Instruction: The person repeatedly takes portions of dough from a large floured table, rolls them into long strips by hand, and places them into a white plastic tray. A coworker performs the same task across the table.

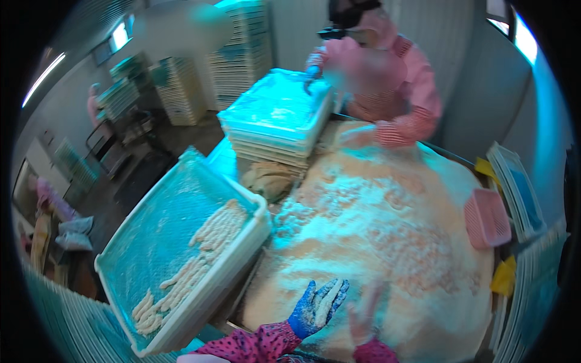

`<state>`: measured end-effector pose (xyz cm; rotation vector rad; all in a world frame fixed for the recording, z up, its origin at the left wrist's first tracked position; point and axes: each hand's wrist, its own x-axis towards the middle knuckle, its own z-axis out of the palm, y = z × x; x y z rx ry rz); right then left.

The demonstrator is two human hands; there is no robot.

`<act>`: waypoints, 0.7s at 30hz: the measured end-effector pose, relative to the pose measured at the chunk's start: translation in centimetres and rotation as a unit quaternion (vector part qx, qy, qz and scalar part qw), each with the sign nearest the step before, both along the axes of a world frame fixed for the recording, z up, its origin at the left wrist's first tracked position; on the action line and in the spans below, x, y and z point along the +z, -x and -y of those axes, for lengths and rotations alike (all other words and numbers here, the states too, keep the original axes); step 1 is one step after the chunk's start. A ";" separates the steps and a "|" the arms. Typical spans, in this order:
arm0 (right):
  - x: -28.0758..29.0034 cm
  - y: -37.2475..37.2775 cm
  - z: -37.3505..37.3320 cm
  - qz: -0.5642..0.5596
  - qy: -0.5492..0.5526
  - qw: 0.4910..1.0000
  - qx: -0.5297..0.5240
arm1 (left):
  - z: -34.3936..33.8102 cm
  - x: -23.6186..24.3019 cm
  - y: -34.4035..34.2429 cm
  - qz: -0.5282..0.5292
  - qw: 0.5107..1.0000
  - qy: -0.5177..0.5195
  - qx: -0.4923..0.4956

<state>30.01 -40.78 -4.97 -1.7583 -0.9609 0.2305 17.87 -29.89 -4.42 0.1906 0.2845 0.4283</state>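
Note:
My left hand (pixel 318 308), in a blue glove below a pink spotted sleeve, holds a pale crumb-coated strip (pixel 327 302) along its extended fingers. Just right of it, my right hand (pixel 363 317) looks pale and blurred, its fingers stretched out over a broad bed of beige crumbs (pixel 454 308), with no held object discernible. Lumpy coated pieces (pixel 411 254) are scattered in the crumbs. At my left, a tilted white tray (pixel 261 215) with a turquoise-looking bottom holds rows of similar pale strips (pixel 212 242).
A co-worker (pixel 408 85) in pink stands across the table, hands near stacked trays (pixel 266 148). A crumpled brown sack (pixel 266 181) lies below them. A pink basket (pixel 484 218), yellow objects (pixel 502 275) and trays (pixel 514 187) line the right. More tray stacks (pixel 181 91) and people (pixel 95 103) are behind.

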 end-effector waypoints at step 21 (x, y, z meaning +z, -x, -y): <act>-2.6 -14.4 2.5 0.122 0.236 0.935 -0.236 | -35.7 3.2 15.7 -0.344 0.789 -0.504 0.073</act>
